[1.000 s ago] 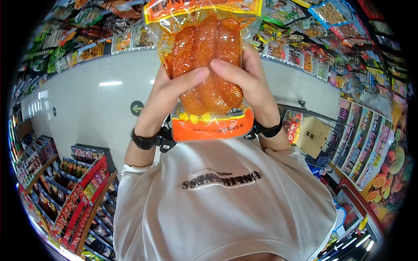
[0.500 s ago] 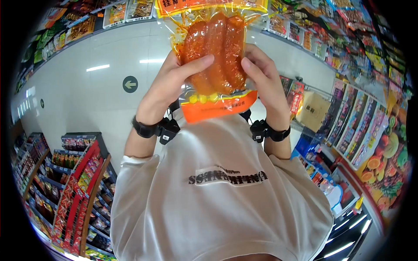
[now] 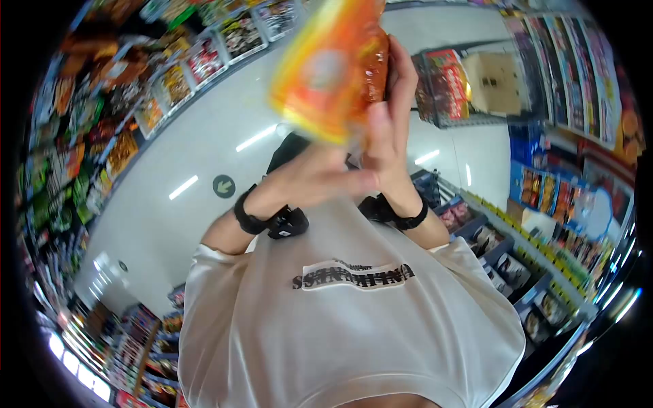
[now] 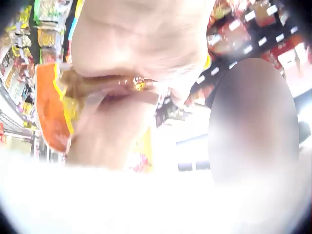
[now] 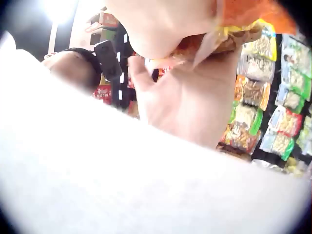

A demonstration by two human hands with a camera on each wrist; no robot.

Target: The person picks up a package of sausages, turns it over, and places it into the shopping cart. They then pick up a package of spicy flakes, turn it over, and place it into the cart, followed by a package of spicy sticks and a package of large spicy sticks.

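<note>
A clear plastic pack of reddish-brown sausages (image 3: 374, 64) is tilted nearly edge-on in the head view, its yellow-orange printed end (image 3: 323, 78) blurred. My right hand (image 3: 394, 122) holds the pack's right side, fingers behind it and thumb in front. Below, my left hand (image 3: 313, 178) meets the pack's lower end, its thumb stretched across towards the right hand. Its other fingers are largely hidden, so I cannot tell how they hold the pack. In the left wrist view, the pack's orange end (image 4: 51, 107) sticks out beyond both hands.
A shopping basket (image 3: 435, 115) with a cardboard box (image 3: 495, 83) and a red package (image 3: 450, 78) stands on the right. Snack shelves (image 3: 204, 61) curve along the upper left. A green floor arrow (image 3: 224, 185) marks the pale tiles. More racks (image 3: 503, 265) stand at the lower right.
The pack has turned from face-on to nearly edge-on, with its yellow-orange end swung down and left. My hands have come together, and the surroundings have rotated in the head view.
</note>
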